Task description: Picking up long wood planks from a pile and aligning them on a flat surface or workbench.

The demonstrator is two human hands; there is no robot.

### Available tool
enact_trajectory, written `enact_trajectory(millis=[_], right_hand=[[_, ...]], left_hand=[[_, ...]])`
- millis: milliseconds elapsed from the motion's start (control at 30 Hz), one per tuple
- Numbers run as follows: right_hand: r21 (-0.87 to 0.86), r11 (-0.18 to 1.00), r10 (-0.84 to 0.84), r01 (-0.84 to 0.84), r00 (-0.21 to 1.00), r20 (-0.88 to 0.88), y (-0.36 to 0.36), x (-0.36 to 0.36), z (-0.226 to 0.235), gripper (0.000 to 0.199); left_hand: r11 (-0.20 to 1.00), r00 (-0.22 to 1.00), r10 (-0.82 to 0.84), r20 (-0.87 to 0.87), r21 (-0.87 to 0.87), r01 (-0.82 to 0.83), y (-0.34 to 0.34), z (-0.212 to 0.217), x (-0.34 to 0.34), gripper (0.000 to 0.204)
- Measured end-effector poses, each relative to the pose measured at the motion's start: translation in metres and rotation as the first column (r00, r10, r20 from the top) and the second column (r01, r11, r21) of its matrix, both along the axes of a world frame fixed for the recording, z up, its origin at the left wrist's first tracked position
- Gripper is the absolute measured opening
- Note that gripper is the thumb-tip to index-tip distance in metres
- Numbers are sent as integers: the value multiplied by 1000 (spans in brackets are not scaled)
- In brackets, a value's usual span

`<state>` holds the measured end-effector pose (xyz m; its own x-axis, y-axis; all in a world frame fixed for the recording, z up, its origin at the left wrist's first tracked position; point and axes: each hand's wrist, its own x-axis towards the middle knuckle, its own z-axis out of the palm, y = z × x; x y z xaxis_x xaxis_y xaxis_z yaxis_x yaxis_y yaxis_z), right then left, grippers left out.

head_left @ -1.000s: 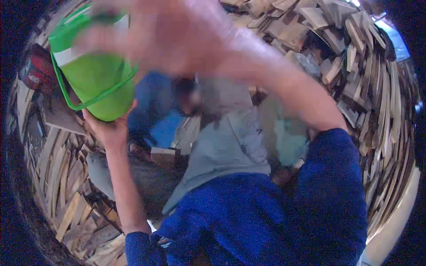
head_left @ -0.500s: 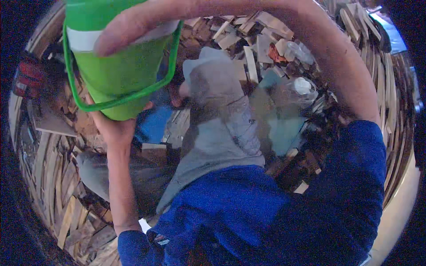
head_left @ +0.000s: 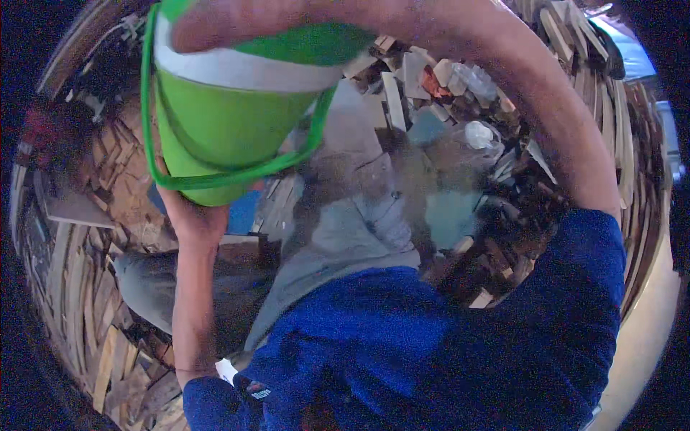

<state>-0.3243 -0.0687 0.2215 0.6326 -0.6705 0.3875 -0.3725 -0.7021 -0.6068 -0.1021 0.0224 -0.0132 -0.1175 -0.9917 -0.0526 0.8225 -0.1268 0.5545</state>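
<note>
gripping the green bucket [head_left: 233, 133] from below, the left hand [head_left: 195, 218] cups its base. the right hand [head_left: 241, 23] overlaps its white band [head_left: 266, 76]; its grip is unclear.

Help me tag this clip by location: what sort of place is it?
Likely a woodshed or wood store: a wood stack lines the right side, loose boards crowd the lower left, and wood scraps lie scattered.

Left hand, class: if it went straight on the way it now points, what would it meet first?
The green bucket: its base seems to rest in the left hand, apparently in contact, though this single view leaves depth unclear.
</note>
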Motion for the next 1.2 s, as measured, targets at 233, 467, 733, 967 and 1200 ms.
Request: enact_trajectory(millis=[233, 467, 733, 967, 1200], right_hand=[[472, 878, 99, 79, 935, -340, 6, -19, 6, 136], [38, 967, -224, 251, 914, -338, 71, -44, 22, 67], [-77, 994, -105, 72, 626, -772, 90, -91, 64, 97], [61, 931, -116, 360, 448, -887, 116, -150, 14, 102], [140, 901, -66, 410, 449, -891, 132, -195, -72, 105]], left_hand=[[987, 991, -55, 125, 159, 35, 4, -10, -5, 68], [958, 919, -278, 281, 146, 246, 11, 3, -28, 69], [959, 859, -278, 430, 168, 227, -4, 15, -25, 70], [983, 889, -163, 428, 148, 109, -9, 13, -5, 65], [977, 875, -156, 459, 200, 70, -14, 5, -1, 55]])
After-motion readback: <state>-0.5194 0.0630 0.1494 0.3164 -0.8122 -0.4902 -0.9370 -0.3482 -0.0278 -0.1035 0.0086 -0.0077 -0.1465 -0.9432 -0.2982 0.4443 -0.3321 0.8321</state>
